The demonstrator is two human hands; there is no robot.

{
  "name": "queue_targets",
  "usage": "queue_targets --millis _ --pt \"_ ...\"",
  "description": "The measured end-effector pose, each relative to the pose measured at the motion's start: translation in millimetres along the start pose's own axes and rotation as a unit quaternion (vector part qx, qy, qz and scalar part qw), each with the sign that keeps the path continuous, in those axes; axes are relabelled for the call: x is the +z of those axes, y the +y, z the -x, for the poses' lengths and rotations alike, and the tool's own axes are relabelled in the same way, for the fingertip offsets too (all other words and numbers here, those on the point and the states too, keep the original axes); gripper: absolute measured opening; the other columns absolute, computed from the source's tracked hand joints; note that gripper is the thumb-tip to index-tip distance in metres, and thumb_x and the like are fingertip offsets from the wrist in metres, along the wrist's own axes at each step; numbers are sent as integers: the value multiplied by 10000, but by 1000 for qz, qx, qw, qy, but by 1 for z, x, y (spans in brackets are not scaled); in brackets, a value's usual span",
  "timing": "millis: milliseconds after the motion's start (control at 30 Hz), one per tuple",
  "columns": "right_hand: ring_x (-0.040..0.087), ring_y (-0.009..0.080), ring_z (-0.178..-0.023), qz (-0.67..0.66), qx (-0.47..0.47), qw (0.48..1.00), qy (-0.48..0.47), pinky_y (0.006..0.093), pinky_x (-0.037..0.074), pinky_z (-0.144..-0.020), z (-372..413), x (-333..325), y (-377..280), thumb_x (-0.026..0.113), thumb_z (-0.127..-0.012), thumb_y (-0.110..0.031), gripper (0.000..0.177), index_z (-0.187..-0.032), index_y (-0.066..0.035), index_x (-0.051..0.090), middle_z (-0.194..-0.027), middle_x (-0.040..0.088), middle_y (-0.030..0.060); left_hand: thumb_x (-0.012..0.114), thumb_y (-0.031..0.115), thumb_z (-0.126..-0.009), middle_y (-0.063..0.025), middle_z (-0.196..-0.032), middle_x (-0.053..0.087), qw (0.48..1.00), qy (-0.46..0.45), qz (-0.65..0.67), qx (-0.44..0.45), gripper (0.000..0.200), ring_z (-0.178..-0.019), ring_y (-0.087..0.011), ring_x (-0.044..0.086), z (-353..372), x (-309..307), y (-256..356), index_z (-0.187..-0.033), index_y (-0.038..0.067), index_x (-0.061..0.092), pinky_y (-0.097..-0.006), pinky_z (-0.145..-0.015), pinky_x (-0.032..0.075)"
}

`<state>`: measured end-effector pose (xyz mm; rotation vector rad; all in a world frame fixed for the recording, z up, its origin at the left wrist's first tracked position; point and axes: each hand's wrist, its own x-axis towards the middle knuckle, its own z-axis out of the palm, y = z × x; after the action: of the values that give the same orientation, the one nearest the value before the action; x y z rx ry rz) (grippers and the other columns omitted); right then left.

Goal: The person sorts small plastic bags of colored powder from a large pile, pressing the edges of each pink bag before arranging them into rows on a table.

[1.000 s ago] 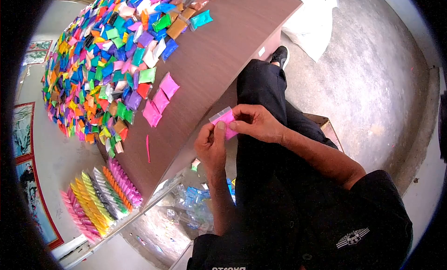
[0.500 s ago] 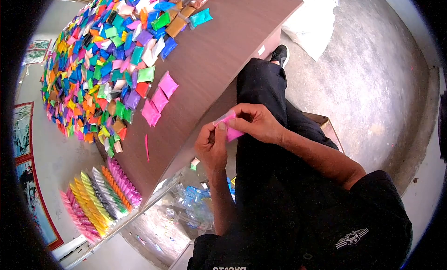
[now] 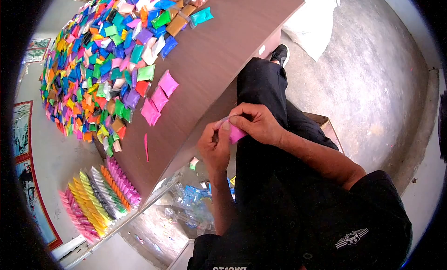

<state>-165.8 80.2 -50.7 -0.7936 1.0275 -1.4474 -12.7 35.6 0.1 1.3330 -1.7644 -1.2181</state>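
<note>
Pink packet (image 3: 236, 133) sits at the middle of the view, off the table (image 3: 223, 51), above the person's lap, pinched between both hands. A second ago its clear top strip stood out flat and plain between the two thumbs. Now that strip is almost covered by fingers, and only the pink body pokes out at 5 o'clock from the right fingertips. The hands have drawn closer together and dipped a little.

The left hand (image 3: 214, 146) is curled nearly closed, with thumb and forefinger nipping the packet's upper edge from 8 o'clock. The right hand (image 3: 257, 123) comes in from 3 o'clock, fingers bent over the top, and grips the same edge. Judging by this, the top edge is being pressed or folded between the fingers, though I cannot tell which.

On the table nothing has shifted. Three pink packets (image 3: 158, 99) lie at 10 o'clock from the hands, beside the heap (image 3: 102, 60) of many-coloured packets, and a thin pink strip (image 3: 147, 147) lies at 9 o'clock. Bundled rows (image 3: 98, 195) lie on the floor at 8 o'clock, and clear bags (image 3: 195, 200) lie under the table edge at 7 o'clock.
</note>
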Motion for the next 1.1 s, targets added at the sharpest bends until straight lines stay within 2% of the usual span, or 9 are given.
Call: queue_targets --millis 100,167,267,467,567,767,967,1033,1100 --pt "593 61 -809 8 -17 1000 6 243 515 -718 -1 0 0 654 -994 -119 133 -1040 4 679 -904 660 4 665 169 -973 19 -839 617 1000 2 -9 6 186 -778 -77 541 -1 2 -1 -1005 -12 697 -245 -677 431" --pt "590 57 -809 -13 -5 1000 18 241 512 -715 -1 0 1 652 -997 -125 137 -1045 0 680 -906 657 -5 665 165 -972 14 -862 634 993 -12 115 -30 183 -792 -84 550 1 2 -7 -1047 2 701 -245 -701 440" --pt "586 51 -805 -37 -3 999 30 236 506 -707 -2 2 5 654 -1000 -140 147 -1058 -8 684 -905 655 -21 672 161 -969 3 -908 656 992 -11 125 -6 203 -823 -90 562 5 6 -5 -1094 3 700 -241 -739 448" --pt "591 45 -837 -42 16 999 -17 224 500 -738 -4 -3 -1 683 -985 -138 148 -1068 -16 687 -924 657 -27 680 175 -973 -33 -998 693 998 -42 24 -33 246 -932 -113 611 5 -8 -3 -1126 -17 692 -268 -851 485" --pt "605 49 -849 -29 13 999 -10 226 504 -743 -5 -8 8 697 -972 -131 141 -1054 -16 692 -931 665 -18 672 138 -982 -17 -997 690 991 -30 127 -22 227 -881 -77 609 7 1 -10 -1148 -17 679 -234 -802 492" --pt "623 67 -844 -30 -11 999 33 243 520 -741 -1 0 9 715 -955 -134 153 -1036 -7 688 -925 680 0 674 154 -983 -1 -940 691 992 -36 107 -52 221 -846 -60 591 7 -1 5 -1119 -20 686 -222 -756 477" --pt "617 65 -855 -47 99 994 -12 237 508 -754 -8 -2 -24 685 -982 -149 183 -1094 -4 683 -937 677 -6 684 164 -976 -4 -876 692 998 -46 35 19 193 -794 -55 594 -6 -14 11 -1049 -14 695 -229 -703 480" --pt "614 64 -848 -33 83 996 -23 234 507 -751 -20 -4 -35 673 -992 -151 182 -1103 -8 691 -936 681 -7 686 163 -972 -13 -869 693 997 -42 42 58 194 -783 -58 595 -17 -13 19 -1049 -15 693 -236 -690 481" --pt "615 63 -856 -22 29 999 -3 237 510 -758 -32 -3 -47 674 -992 -147 174 -1093 -9 700 -950 689 -8 692 183 -967 -34 -862 699 982 -63 175 6 213 -774 -67 600 -30 -8 28 -1053 -12 695 -253 -687 491"
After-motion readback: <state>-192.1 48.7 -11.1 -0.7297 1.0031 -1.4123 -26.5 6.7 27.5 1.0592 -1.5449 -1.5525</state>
